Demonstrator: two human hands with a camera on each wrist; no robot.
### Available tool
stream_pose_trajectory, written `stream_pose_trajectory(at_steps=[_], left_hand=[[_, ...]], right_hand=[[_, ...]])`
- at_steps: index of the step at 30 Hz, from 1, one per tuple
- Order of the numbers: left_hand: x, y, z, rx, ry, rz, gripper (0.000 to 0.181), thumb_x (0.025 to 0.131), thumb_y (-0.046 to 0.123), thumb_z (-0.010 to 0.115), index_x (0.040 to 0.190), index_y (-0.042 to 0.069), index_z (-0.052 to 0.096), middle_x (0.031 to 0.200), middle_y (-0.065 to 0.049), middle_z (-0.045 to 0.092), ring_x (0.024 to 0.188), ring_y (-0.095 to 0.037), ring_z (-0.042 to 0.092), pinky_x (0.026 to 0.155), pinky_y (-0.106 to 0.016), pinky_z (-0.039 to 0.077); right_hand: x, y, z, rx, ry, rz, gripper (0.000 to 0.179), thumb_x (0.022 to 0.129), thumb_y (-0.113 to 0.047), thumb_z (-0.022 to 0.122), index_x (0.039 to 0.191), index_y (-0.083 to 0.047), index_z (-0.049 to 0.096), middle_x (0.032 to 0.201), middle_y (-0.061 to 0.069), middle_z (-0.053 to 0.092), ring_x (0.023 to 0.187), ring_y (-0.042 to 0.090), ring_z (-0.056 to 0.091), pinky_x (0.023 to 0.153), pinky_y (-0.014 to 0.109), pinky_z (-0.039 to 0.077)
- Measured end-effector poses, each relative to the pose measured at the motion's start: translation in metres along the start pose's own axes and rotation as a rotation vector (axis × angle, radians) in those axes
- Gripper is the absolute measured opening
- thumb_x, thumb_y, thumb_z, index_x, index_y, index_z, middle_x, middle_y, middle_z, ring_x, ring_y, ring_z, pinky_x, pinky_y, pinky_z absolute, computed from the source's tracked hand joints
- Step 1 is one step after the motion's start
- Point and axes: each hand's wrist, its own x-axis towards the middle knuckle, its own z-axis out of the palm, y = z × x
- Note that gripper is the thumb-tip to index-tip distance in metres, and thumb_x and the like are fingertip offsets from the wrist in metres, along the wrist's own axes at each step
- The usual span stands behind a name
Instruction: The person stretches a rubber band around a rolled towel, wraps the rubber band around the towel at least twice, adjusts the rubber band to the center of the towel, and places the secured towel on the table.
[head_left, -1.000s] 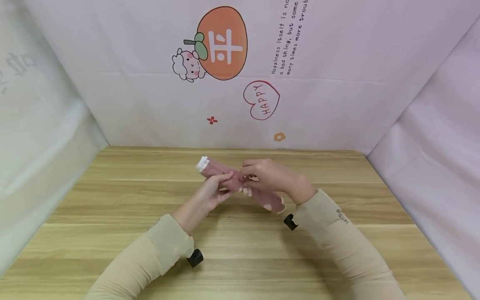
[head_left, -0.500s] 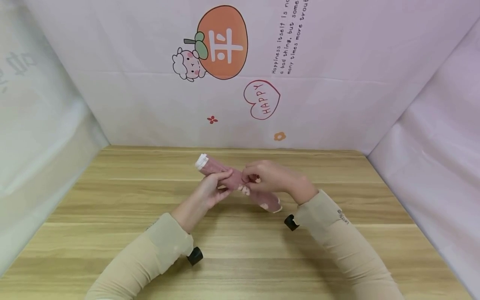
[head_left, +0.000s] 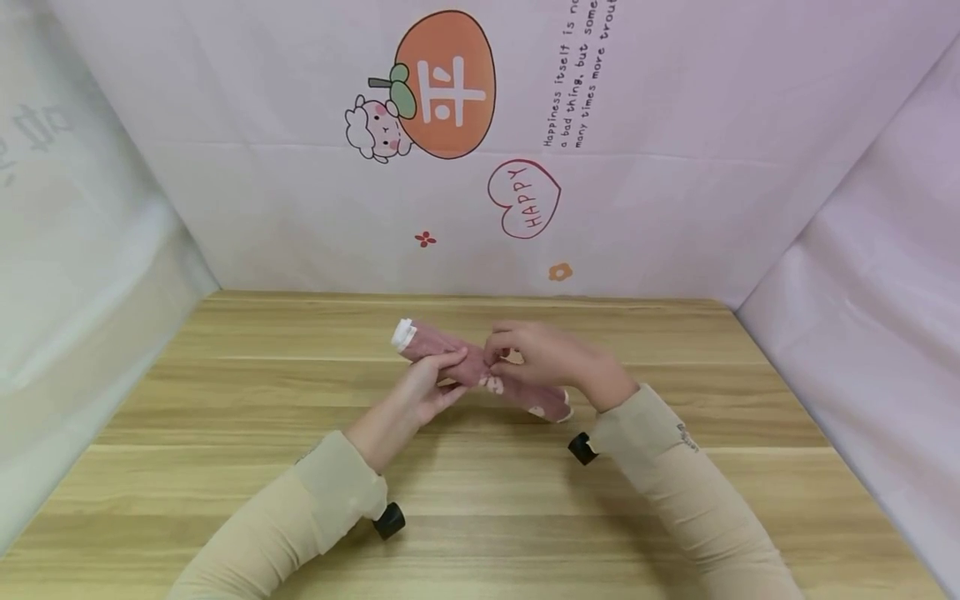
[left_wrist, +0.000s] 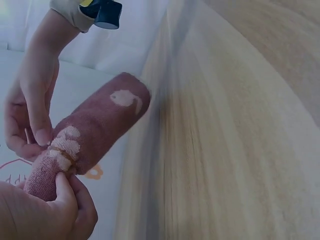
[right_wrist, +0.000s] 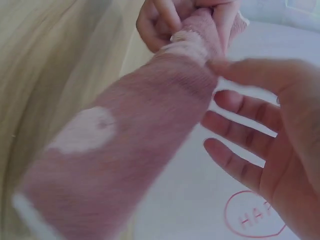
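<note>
A rolled dusty-pink towel (head_left: 435,340) with pale patches is held above the table, slanting down to the right in the head view. A thin brownish band (left_wrist: 64,153) cinches its middle in the left wrist view. My left hand (head_left: 420,387) grips the roll just left of the cinched part, thumb on top. With thumb and forefinger, my right hand (head_left: 547,357) pinches at the middle of the towel, right by the band; its other fingers (right_wrist: 240,135) stand off from the cloth in the right wrist view. Whether it has the band or only cloth, I cannot tell.
Below lies the wood-grain table (head_left: 480,517). A white printed cloth (head_left: 300,208) rises behind it, with more white cloth on both sides. Black wrist-camera pieces (head_left: 390,521) hang beneath both cuffs.
The towel's white left end rose slightly, then dipped again, and its right end shifted a little. Both hands keep nearly the same place and hold.
</note>
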Motion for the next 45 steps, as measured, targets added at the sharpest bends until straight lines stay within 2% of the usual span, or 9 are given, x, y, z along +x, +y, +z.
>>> stream_pose_trajectory(at_steps=[5,9,20,24,28,32,37,41,45], left_hand=[[0.002,0.005,-0.003,-0.06,-0.007,-0.002,0.058,0.103,0.002,0.057,0.153,-0.001,0.028,0.154,-0.02,0.04,0.141,-0.037,0.039,0.115,-0.04,0.038],[0.004,0.008,-0.004,-0.075,0.0,0.002,0.058,0.102,0.002,0.058,0.152,0.0,0.03,0.153,-0.019,0.042,0.139,-0.035,0.041,0.114,-0.04,0.039],[0.002,0.013,-0.009,-0.155,-0.024,0.025,0.06,0.103,0.009,0.058,0.153,0.008,0.026,0.155,-0.015,0.038,0.141,-0.036,0.038,0.114,-0.042,0.039],[0.001,0.018,-0.012,-0.115,-0.033,0.011,0.064,0.104,0.018,0.058,0.157,0.01,0.023,0.158,-0.017,0.033,0.143,-0.042,0.035,0.116,-0.045,0.035],[0.0,0.024,-0.017,-0.055,-0.017,0.005,0.063,0.103,0.023,0.057,0.156,0.009,0.026,0.158,-0.017,0.034,0.141,-0.043,0.036,0.117,-0.046,0.034],[0.0,0.031,-0.023,-0.02,0.0,0.021,0.044,0.103,0.02,0.058,0.143,0.011,0.041,0.143,-0.013,0.046,0.13,-0.033,0.046,0.106,-0.036,0.046],[-0.001,0.039,-0.032,-0.004,-0.024,0.043,0.003,0.103,0.01,0.059,0.103,0.011,0.062,0.105,-0.004,0.06,0.1,-0.018,0.056,0.081,-0.023,0.053],[-0.001,0.045,-0.038,0.064,-0.043,0.062,0.022,0.1,0.003,0.06,0.082,0.012,0.068,0.089,-0.001,0.063,0.086,-0.013,0.058,0.076,-0.021,0.053],[0.0,0.051,-0.044,0.216,-0.056,0.087,0.02,0.098,0.002,0.063,0.081,0.012,0.068,0.084,0.0,0.064,0.081,-0.012,0.059,0.076,-0.022,0.054]], right_hand=[[-0.005,0.007,0.005,0.196,-0.046,0.168,0.043,0.096,-0.016,0.074,0.135,-0.007,0.06,0.131,0.008,0.062,0.114,0.024,0.063,0.096,0.045,0.054],[-0.01,0.016,0.011,0.314,-0.073,0.279,0.055,0.097,-0.021,0.073,0.145,-0.007,0.051,0.136,0.012,0.06,0.12,0.028,0.061,0.099,0.045,0.052],[-0.024,0.028,0.012,0.36,-0.081,0.293,0.064,0.094,-0.015,0.075,0.15,-0.009,0.047,0.129,0.011,0.061,0.112,0.025,0.059,0.096,0.044,0.051],[-0.031,0.032,0.011,0.375,-0.058,0.305,0.059,0.095,-0.015,0.073,0.148,-0.009,0.049,0.128,0.011,0.061,0.111,0.025,0.059,0.095,0.044,0.051],[-0.037,0.036,0.009,0.373,-0.05,0.337,0.056,0.095,-0.017,0.073,0.146,-0.01,0.052,0.128,0.009,0.061,0.11,0.025,0.059,0.094,0.043,0.051],[-0.04,0.039,0.007,0.374,-0.051,0.347,0.054,0.095,-0.019,0.074,0.144,-0.01,0.054,0.126,0.009,0.062,0.109,0.025,0.06,0.093,0.043,0.051],[-0.043,0.043,0.006,0.349,-0.021,0.336,0.05,0.094,-0.019,0.076,0.139,-0.008,0.058,0.122,0.008,0.064,0.106,0.024,0.06,0.091,0.042,0.051],[-0.045,0.045,0.005,0.329,-0.003,0.327,0.05,0.093,-0.02,0.077,0.138,-0.006,0.059,0.12,0.009,0.065,0.104,0.024,0.06,0.09,0.042,0.051],[-0.047,0.045,0.003,0.332,0.003,0.348,0.05,0.092,-0.019,0.078,0.137,-0.007,0.06,0.118,0.007,0.065,0.102,0.023,0.06,0.088,0.041,0.051]])
